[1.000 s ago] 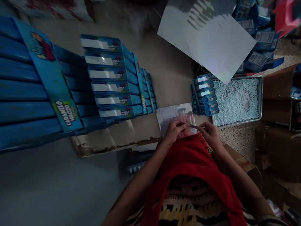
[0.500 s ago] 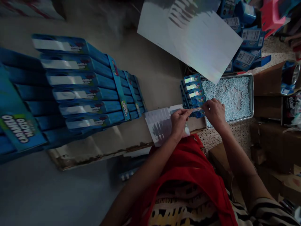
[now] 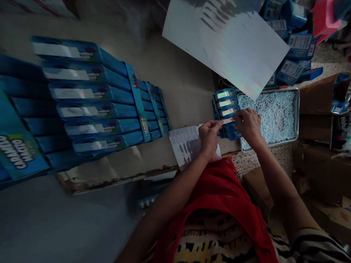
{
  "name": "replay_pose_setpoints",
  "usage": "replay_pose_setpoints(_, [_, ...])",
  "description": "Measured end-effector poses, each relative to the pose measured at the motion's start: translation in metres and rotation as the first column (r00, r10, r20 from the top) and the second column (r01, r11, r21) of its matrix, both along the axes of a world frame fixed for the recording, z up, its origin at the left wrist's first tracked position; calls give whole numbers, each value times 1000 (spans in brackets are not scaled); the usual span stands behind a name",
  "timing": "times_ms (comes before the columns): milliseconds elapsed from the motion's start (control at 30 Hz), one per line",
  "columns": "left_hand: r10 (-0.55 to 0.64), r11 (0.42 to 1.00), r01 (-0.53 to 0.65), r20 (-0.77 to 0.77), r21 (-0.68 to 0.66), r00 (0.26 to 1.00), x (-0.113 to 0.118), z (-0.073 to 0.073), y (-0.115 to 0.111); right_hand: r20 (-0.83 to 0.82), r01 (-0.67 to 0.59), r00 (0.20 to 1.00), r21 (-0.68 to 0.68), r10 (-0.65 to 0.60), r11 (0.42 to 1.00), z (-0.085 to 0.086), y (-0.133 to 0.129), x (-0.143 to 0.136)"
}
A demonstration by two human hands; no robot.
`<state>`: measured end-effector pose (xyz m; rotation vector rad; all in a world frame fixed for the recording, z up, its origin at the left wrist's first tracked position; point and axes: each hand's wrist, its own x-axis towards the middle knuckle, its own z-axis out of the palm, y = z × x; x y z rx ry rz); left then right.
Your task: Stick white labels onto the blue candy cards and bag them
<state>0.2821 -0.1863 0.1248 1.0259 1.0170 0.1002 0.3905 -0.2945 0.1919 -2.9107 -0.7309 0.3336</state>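
A pale sticker strip point(image 3: 228, 120) is stretched between my hands over a small row of blue boxes point(image 3: 231, 133). My left hand point(image 3: 210, 135) pinches its left end, and my right hand point(image 3: 249, 124) has its fingers closed at the right end. Shiny strips lie across the upper boxes of that row; the lowest ones show round blue spots. Below my left hand is a sticker sheet point(image 3: 185, 142), partly covered by the hand and wrist.
Large stacks of blue boxes point(image 3: 117, 98) fill the table's left side. A metal tray point(image 3: 297, 117) of pale blue pellets lies right of my right hand. A large white sheet point(image 3: 233, 47) lies beyond, with loose blue boxes point(image 3: 300, 45) and cardboard boxes point(image 3: 315, 95) at the right.
Both hands have moved slightly up in the view, and the strip between them now lies against a box in the small row. The view has shifted a little.
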Motion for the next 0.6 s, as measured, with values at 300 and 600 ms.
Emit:
replay_pose_setpoints(300, [53,947,-48,6,-318,999,8,-25,-8,-198,327,938,241,-284,914,-28,-18,24])
replay_pose_setpoints(600, [-251,837,334,-237,434,938,-36,-78,62,-314,425,900,479,-302,768,-6,-20,5])
